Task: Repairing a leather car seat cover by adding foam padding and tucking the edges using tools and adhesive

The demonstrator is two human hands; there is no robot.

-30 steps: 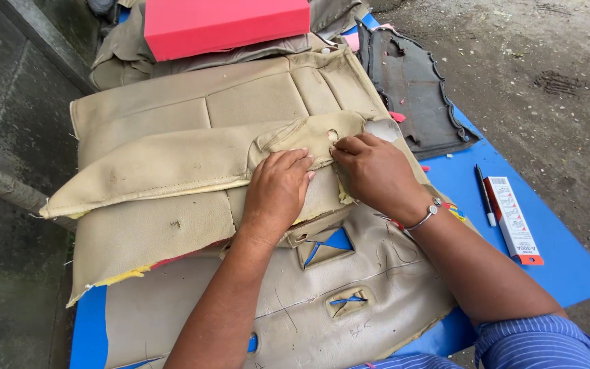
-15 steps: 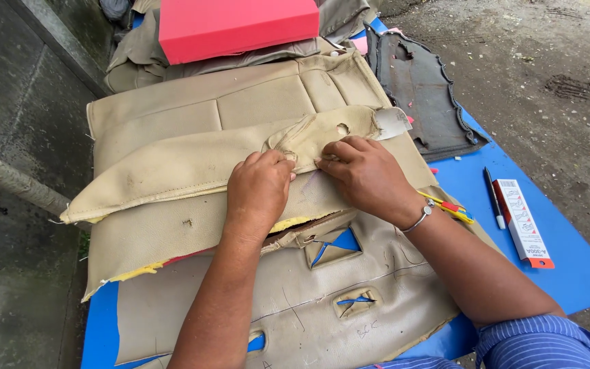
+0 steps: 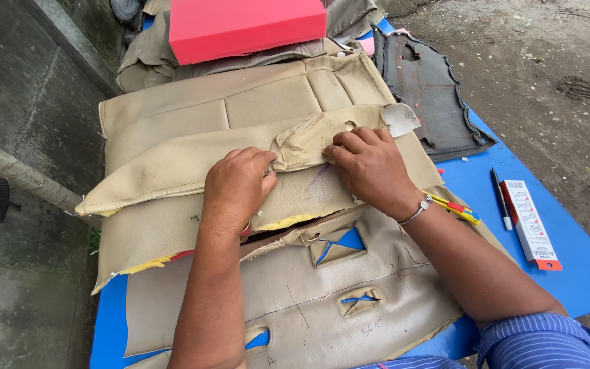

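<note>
**A:** What do you have on the head view?

**B:** I see 2 bare hands down on a worn beige leatherette seat cover (image 3: 192,164) spread over a blue table top (image 3: 582,273). My left hand (image 3: 237,188) lies curled, knuckles up, on the cover's folded ridge, fingers pressing it flat. My right hand (image 3: 370,164) sits just beside it, fingertips pinching the crumpled end of that same fold. The hands are near each other but not touching.

**A:** Where does the cover sit?

**B:** In the middle of the table, on top of a second flat beige panel with cut-out slots (image 3: 322,301) that lies nearest me. Yellow foam shows along the torn lower edge, under my left wrist.

**A:** Anything around it?

**B:** A red rectangular box (image 3: 247,27) rests at the far end on more beige fabric. A dark grey fabric piece (image 3: 425,96) lies to the right. Further right, well apart from my hands, a black pen (image 3: 501,198) lies just beside a white and orange carton (image 3: 530,225). A silver bracelet (image 3: 418,208) circles my right wrist.
</note>
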